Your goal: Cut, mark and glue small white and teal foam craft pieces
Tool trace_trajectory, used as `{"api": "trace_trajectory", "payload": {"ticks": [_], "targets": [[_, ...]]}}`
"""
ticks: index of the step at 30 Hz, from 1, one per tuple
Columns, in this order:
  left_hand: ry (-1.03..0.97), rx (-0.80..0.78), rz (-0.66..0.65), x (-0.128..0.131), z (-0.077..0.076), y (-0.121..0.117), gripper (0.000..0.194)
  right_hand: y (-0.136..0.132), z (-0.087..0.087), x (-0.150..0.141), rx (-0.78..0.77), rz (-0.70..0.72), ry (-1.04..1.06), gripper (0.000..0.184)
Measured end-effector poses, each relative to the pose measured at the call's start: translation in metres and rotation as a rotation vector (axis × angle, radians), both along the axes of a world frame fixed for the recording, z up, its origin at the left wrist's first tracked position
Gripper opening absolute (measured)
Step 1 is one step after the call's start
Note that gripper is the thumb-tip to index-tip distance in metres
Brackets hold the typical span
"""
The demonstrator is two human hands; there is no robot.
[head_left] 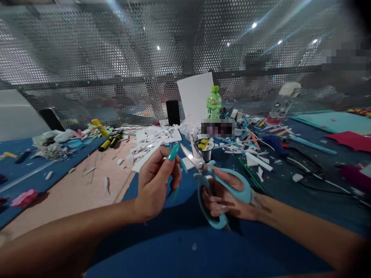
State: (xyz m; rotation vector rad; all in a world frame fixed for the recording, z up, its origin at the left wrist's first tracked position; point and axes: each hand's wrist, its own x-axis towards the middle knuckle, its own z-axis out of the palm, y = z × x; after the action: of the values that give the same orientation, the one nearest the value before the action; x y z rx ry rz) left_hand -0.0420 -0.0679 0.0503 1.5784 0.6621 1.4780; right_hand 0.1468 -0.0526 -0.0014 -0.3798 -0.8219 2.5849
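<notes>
My right hand (228, 193) is closed through the handles of a pair of scissors (246, 189) with light blue grips. Their blades are parted and point up and to the left, close to my left fingertips. My left hand (158, 181) has curled fingers, with the thumb pressed towards the index finger. Long teal nails show on it; whatever may be between the fingers is too small or hidden to make out. Just behind the blades stands a small cup (206, 148) with a yellow and black lid.
White scraps (156, 135) lie heaped behind my left hand. A green drink bottle (213, 104), a black phone (173, 112) and a white board (194, 92) stand at the back. Yellow-black markers (107, 143) lie left. A clear tumbler (279, 106) and a red sheet (350, 139) are right.
</notes>
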Motion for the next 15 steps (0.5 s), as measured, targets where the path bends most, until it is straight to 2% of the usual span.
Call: {"api": "trace_trajectory", "payload": {"ticks": [7, 15], "targets": [[0.016, -0.037, -0.017, 0.001, -0.0016, -0.0068, 0.016, 0.0042, -0.0029, -0.0018, 0.026, 0.03, 0.059, 0.051], [0.016, -0.035, -0.023, 0.0013, -0.0014, -0.0051, 0.016, 0.0052, -0.0014, -0.0023, 0.108, 0.036, 0.018, 0.048]]}}
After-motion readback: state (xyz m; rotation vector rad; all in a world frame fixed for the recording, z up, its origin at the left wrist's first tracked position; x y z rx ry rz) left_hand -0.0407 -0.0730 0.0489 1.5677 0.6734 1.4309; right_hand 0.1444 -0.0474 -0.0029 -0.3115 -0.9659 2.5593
